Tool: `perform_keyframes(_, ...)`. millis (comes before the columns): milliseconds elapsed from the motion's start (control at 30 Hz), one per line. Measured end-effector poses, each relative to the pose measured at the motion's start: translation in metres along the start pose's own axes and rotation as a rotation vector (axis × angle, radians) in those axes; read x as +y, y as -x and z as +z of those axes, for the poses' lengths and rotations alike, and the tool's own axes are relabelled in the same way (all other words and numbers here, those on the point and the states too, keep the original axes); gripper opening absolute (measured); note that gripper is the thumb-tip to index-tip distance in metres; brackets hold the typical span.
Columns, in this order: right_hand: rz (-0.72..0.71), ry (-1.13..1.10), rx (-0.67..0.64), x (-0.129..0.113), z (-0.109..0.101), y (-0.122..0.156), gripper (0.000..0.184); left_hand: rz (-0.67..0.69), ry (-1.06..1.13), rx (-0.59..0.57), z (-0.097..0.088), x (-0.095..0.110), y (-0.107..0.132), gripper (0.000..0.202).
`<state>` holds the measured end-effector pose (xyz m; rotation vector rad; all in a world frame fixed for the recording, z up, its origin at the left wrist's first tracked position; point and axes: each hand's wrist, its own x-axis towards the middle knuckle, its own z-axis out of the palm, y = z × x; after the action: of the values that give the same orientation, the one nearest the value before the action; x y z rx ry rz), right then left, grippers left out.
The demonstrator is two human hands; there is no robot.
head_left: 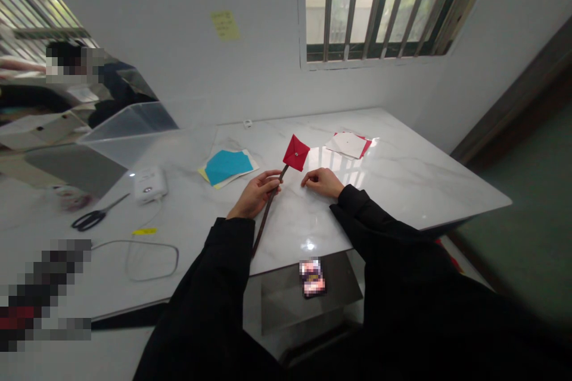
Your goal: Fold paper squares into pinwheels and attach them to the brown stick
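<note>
In my left hand is the thin brown stick of a pinwheel, pinched between thumb and fingers below its head. The pinwheel's head is a folded red paper square with a small pale pin at its centre, at the stick's upper end. The stick slants down toward the table's front edge. Just right of the head, my right hand rests low over the table. Its fingers are curled together, with nothing visible in them, apart from the red paper.
Blue paper lies on yellow and white sheets at left; white paper over red at right. Black scissors, a white device and a cable lie further left. A clear plastic divider stands behind; a person sits beyond.
</note>
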<state>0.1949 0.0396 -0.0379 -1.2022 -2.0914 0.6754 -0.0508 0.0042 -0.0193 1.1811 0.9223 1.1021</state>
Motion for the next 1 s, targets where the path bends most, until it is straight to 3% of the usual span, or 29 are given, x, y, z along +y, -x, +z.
perform_keyframes(467,-0.004,-0.050,0.012,0.004,0.003,-0.001,0.024,0.000,-0.012,0.009,-0.003,-0.004,-0.002,0.046)
perform_keyframes(567,0.029,-0.091,0.146,0.007,0.003,-0.002,0.027,0.007,-0.008,-0.005,-0.003,-0.004,-0.002,0.045)
perform_keyframes(700,0.220,-0.201,0.482,0.012,0.003,-0.006,0.061,0.008,-0.014,-0.013,-0.003,-0.003,-0.001,0.044)
perform_keyframes(800,0.278,-0.233,0.545,0.014,0.003,-0.008,0.075,-0.005,-0.021,-0.042,-0.002,-0.002,0.000,0.045)
perform_keyframes(867,0.232,-0.213,0.453,0.012,0.002,-0.006,0.071,-0.010,-0.021,-0.051,-0.002,-0.001,0.000,0.046)
perform_keyframes(1000,-0.058,-0.197,-0.126,0.002,-0.001,0.002,0.039,0.016,-0.008,-0.009,-0.001,-0.001,0.000,0.048)
